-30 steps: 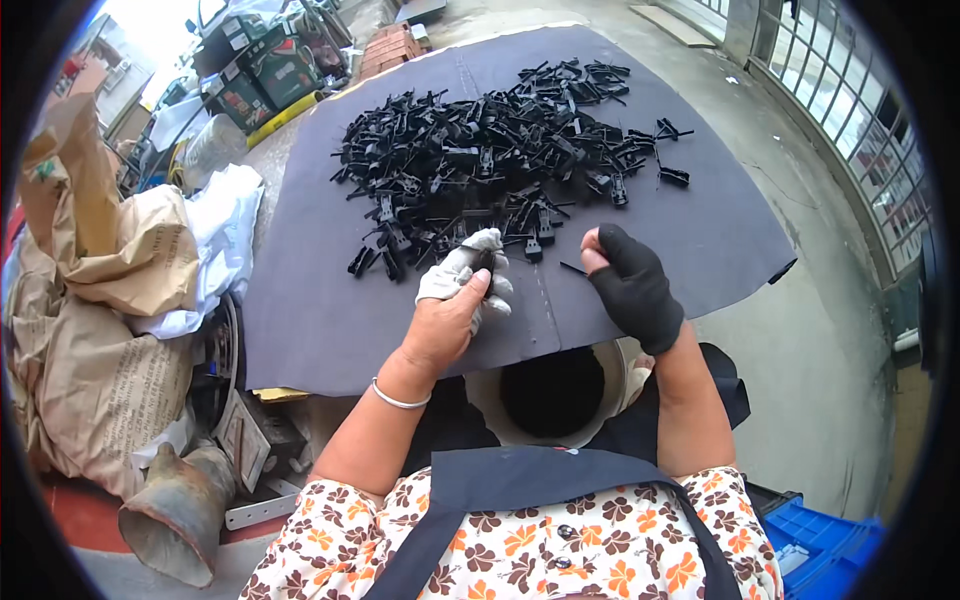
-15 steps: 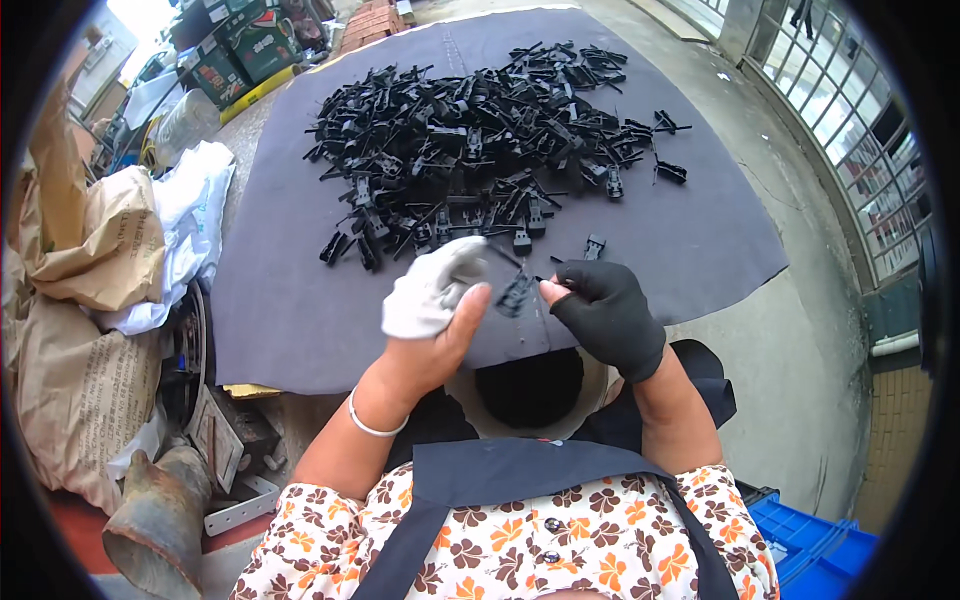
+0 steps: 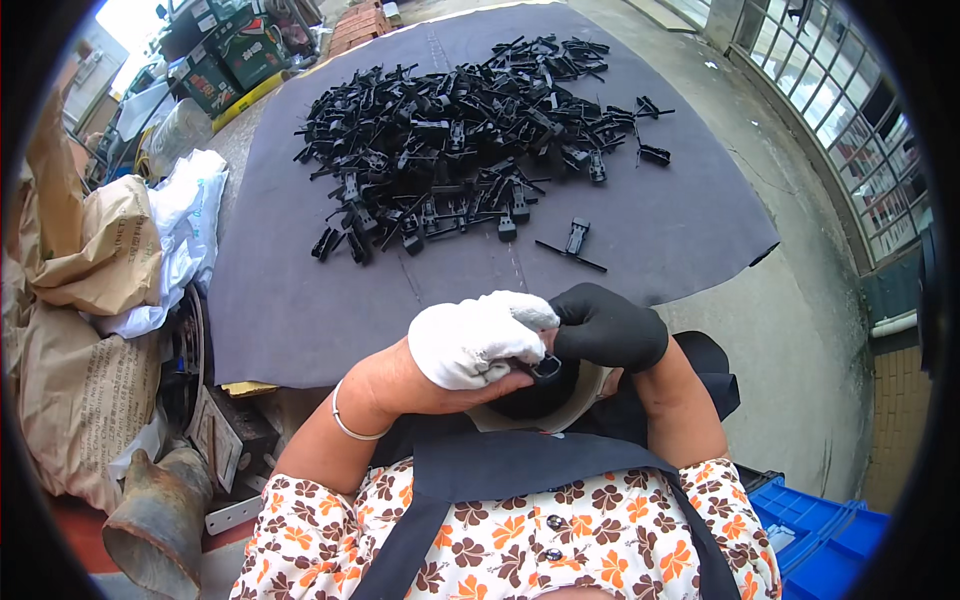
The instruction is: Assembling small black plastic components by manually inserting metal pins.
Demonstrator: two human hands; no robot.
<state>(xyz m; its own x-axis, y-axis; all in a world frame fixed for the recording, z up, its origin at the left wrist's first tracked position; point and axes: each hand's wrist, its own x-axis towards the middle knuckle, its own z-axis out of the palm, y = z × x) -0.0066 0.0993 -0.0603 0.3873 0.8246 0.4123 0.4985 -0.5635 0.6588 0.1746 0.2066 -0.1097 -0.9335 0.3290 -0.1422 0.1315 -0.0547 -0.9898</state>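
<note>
Meeting around black part [image 3: 546,368] near table [image 3: 300,325] edge, hands [image 3: 470,340]; open room leftward.

Left hand [image 3: 480,342] and right hand [image 3: 612,330], earlier apart, now together at the table's near edge [image 3: 300,376].

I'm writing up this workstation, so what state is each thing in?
Left hand: white-gloved, closed on a black part
Held black part: mostly hidden
Right hand: black-gloved, against the left; grip hidden
Pile of black parts: loosely heaped
Separate black part: lying apart from the pile
Round container: open-topped, dark inside
Brown paper bag: crumpled
Metal pipe: discoloured
</note>
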